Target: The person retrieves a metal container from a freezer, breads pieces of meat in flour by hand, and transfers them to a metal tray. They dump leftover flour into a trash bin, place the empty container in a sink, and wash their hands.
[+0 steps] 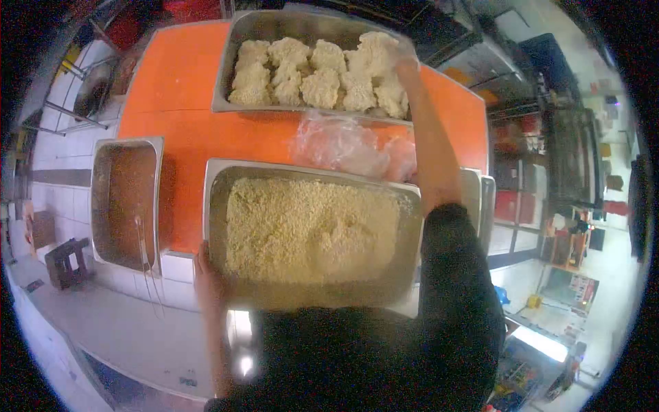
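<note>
Coated pcs (320, 88) sit in the far tray (274, 26), at the far side of the orange table (180, 75), in rough rows, packed close, some touching. Loose crumb (288, 220) lies in the near tray (218, 206), heaped toward the far left, thinner at the near edge.

Handling (judged): pcs prob. soft inside w/ a dry, craggy crust; light to mid wt each. Crust likely fragile, sheds if squeezed or rubbed, so best held lightly by the sides, fingers spread, or from underneath. Crumb should be light & loose, scoops easily, spills easily too. Tray itself stiff, prob. heavy when full, slick metal; rim is the spot to grip.

Fingers: R hand (406, 60) is at the right end of the far tray, over or against the rightmost pcs; too blurred to tell if fingers are apart or closed on one. L hand (207, 278) is at the near tray's left rim, seemingly touching; finger spread can't be made out.

Also: clear plastic bag (340, 144), crumpled, between far & near trays; left tray (100, 206) w/ brownish contents & a thin metal tool (143, 250) at its near right corner.
</note>
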### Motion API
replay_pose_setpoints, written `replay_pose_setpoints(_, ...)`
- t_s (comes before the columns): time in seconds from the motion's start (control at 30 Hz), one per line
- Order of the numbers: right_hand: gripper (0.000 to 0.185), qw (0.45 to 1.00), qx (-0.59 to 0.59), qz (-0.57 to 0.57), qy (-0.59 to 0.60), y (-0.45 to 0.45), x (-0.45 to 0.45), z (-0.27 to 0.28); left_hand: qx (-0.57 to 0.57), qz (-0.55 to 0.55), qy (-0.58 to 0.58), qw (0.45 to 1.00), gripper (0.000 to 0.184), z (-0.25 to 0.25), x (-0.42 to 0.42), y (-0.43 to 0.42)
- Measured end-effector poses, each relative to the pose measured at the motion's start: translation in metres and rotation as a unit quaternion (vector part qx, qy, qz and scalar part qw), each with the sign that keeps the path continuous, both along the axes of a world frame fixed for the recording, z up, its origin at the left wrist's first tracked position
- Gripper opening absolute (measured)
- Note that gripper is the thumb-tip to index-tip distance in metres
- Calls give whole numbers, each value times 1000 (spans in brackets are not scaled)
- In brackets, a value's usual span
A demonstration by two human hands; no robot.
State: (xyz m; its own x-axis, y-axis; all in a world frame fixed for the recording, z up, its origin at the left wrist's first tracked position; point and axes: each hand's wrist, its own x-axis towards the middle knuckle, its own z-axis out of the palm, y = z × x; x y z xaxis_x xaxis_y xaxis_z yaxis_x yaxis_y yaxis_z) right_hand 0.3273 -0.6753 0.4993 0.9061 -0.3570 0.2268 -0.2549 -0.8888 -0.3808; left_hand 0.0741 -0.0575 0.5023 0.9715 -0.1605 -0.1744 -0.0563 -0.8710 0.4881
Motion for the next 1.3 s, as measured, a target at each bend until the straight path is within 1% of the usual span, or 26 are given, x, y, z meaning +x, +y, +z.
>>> replay_pose_setpoints(0.07,27,996,-74,8,58,-10,33,-29,-19,13,9,1000,84,-6,-2,2)
replay_pose_setpoints(0.1,27,991,-107,11,83,-10,37,-42,-7,10,29,999,84,-14,-6,9)
replay_pose_setpoints(0.13,27,985,-139,14,99,-9,39,-49,-64,51,61,995,82,-27,-5,17)
replay_pose_setpoints(0.17,27,979,-173,16,109,-6,34,-49,-91,72,90,989,82,-30,-10,18)
replay_pose_setpoints(0.2,27,972,-203,19,113,2,19,-43,-118,95,118,981,81,-33,-16,19)
replay_pose_setpoints(0.3,27,948,-290,13,129,53,-54,20,-156,74,83,982,78,-19,-6,13)
replay_pose_setpoints(0.37,27,928,-322,19,184,103,-133,55,-110,35,17,993,76,-13,-6,7)
replay_pose_setpoints(0.4,31,936,-288,48,196,129,-176,63,-95,22,-4,995,75,-10,-5,4)
replay_pose_setpoints(0.47,41,948,-176,111,239,175,-257,53,-15,0,-29,999,73,-2,0,-2)
replay_pose_setpoints(0.57,57,941,-55,192,274,222,-347,6,5,-27,-39,999,68,10,2,-9)
replay_pose_setpoints(0.6,62,936,-33,191,294,228,-359,-7,3,-26,-45,999,68,9,4,-10)
replay_pose_setpoints(0.63,67,907,-27,154,391,233,-363,-10,-4,-20,-33,999,69,9,3,-9)
replay_pose_setpoints(0.7,73,869,-22,115,480,238,-377,-15,-12,-15,-26,999,70,9,-1,-8)
replay_pose_setpoints(0.77,85,912,-121,132,368,246,-397,-18,-14,-34,-66,997,74,8,-5,-5)
replay_pose_setpoints(0.8,85,913,-122,130,366,247,-398,-20,-15,-35,-68,997,74,8,-5,-4)
replay_pose_setpoints(0.83,83,882,-103,133,440,245,-394,-22,-27,-40,-75,996,77,7,-5,-4)
replay_pose_setpoints(0.9,81,845,-85,135,511,242,-388,-23,-40,-43,-83,995,80,8,-6,-3)
replay_pose_setpoints(0.97,60,873,-63,204,439,236,-380,-20,-23,-21,-34,999,81,11,-6,-3)
replay_pose_setpoints(1.0,60,872,-65,206,439,231,-386,-28,-24,-18,-34,999,81,10,-7,-3)
replay_pose_setpoints(1.03,50,891,-153,302,302,228,-392,-36,-34,-21,-40,998,80,8,-6,-3)
replay_pose_setpoints(1.1,43,879,-232,387,156,227,-398,-41,-43,-24,-44,998,80,9,-8,-1)
replay_pose_setpoints(1.13,42,840,-223,411,275,237,-382,-13,-38,-30,-56,997,79,13,-8,-3)
replay_pose_setpoints(1.17,41,788,-213,428,388,241,-370,2,-34,-35,-70,996,77,14,-7,-5)
replay_pose_setpoints(1.2,41,787,-214,429,387,230,-370,-5,-34,-33,-70,996,77,13,-7,-4)
replay_pose_setpoints(1.23,45,817,-193,421,344,212,-375,-19,-46,-27,-55,997,75,9,-8,-3)
replay_pose_setpoints(1.3,49,843,-173,415,297,198,-375,-31,-57,-18,-43,997,74,11,-8,0)
